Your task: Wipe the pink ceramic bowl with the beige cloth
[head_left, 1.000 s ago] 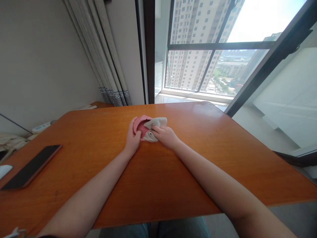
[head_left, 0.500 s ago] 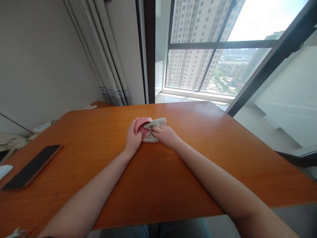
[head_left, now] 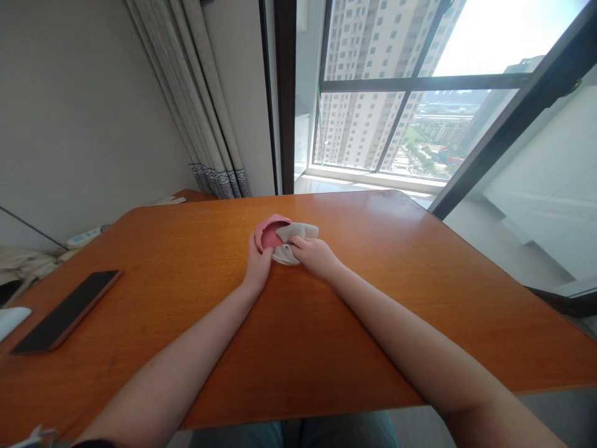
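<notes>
Bowl (head_left: pixel 270 235), pink, is at the middle of the frame over the worktop (head_left: pixel 298 348), the fingers of the left hand (head_left: pixel 258 266) clamped on its left side. The right hand (head_left: pixel 317 256) has its fingers pinched on a pale cloth (head_left: pixel 301 232) that overlaps the bowl's opening. A black slab (head_left: pixel 68 311) lies at the lower left; a curtain (head_left: pixel 186 93) hangs at the upper left.

On my screen, I see a big brown table (head_left: pixel 303 348). A long flat black thing (head_left: pixel 68 312) lies on its left side, near something white (head_left: pixel 12 320).
</notes>
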Tool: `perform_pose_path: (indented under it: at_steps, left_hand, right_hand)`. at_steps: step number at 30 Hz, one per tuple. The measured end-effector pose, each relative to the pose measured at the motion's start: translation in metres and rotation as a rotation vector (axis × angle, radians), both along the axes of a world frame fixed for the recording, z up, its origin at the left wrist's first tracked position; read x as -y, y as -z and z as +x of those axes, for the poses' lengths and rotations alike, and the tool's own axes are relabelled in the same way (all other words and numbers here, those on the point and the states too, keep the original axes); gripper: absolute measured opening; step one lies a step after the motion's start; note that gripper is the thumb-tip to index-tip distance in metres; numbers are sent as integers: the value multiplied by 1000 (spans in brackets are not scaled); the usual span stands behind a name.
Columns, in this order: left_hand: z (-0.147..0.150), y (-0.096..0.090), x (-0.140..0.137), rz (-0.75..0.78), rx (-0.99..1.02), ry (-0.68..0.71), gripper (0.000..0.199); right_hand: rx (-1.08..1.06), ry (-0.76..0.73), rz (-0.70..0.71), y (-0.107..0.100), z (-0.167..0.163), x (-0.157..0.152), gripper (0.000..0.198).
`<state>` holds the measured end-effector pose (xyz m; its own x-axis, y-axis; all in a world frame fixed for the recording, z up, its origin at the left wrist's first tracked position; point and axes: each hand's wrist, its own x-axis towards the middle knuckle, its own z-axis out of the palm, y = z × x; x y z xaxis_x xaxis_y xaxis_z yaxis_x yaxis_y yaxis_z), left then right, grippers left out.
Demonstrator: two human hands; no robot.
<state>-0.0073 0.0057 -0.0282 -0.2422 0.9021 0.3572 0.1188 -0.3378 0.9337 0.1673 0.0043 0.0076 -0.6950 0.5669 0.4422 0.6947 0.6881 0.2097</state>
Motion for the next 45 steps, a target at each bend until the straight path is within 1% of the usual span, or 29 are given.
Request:
perform_pose_path:
  at_steps: [2, 5, 8, 10, 12, 14, 16, 18, 20, 22, 24, 26, 30, 33, 35, 37, 39, 42, 45]
  left_hand:
    - [-5, -4, -2, -4, -66, 58, 53]
    - [-6, -8, -1, -8, -141, 119, 53]
    - [-1, -11, 4, -12, -135, 83, 62]
    - [3, -11, 8, 15, -94, 68, 73]
    - [6, -9, 10, 50, -32, 68, 79]
    - [6, -7, 10, 63, 21, 64, 75]
    - [4, -7, 9, 48, 28, 43, 68]
    - [2, -10, 9, 45, -20, 20, 64]
    - [-1, -16, 10, 72, -101, 23, 65]
    - [-2, -22, 12, 104, -165, 44, 67]
    - [-2, -24, 13, 115, -187, 55, 67]
    - [-1, -20, 12, 92, -141, 41, 64]
    - [5, -3, 6, -7, 47, 44, 59]
    - [6, 5, 3, -26, 62, 38, 53]
    - [5, 4, 2, -39, 45, 7, 44]
    - [1, -2, 3, -49, 3, -13, 35]
    - [-2, -8, 4, -44, -61, -6, 31]
    - [-3, -12, 5, -8, -109, 23, 32]
    - [2, -9, 8, 29, -30, 20, 41]
  right_hand:
    - [18, -18, -3, -2, 8, -3, 26]
    - [47, 1, -55, -4, 14, -6, 24]
    - [64, 30, -77, -4, 11, -3, 23]
    - [41, 53, -46, -4, 3, 2, 25]
    - [9, 76, -9, -5, -5, 8, 29]
    - [-5, 79, 4, -5, -11, 12, 30]
    - [12, 40, -9, -6, -11, 12, 28]
    - [37, -15, -27, -8, -6, 8, 24]
    - [45, -65, -26, -9, 4, 3, 23]
    - [33, -76, -12, -9, 11, -1, 24]
    - [28, -53, 0, -8, 13, -1, 26]
    - [32, -20, 8, -7, 9, 2, 28]
    - [-1, 37, 30, -4, -5, 9, 30]
    - [-19, 60, 36, -3, -8, 11, 30]
    - [-13, 36, 39, -3, -6, 8, 29]
    - [-2, -15, 50, -3, 0, 5, 28]
    - [10, -64, 53, -3, 5, 1, 27]
    - [11, -59, 24, -2, 7, 1, 26]
    - [-26, -9, 21, 1, 2, 5, 27]
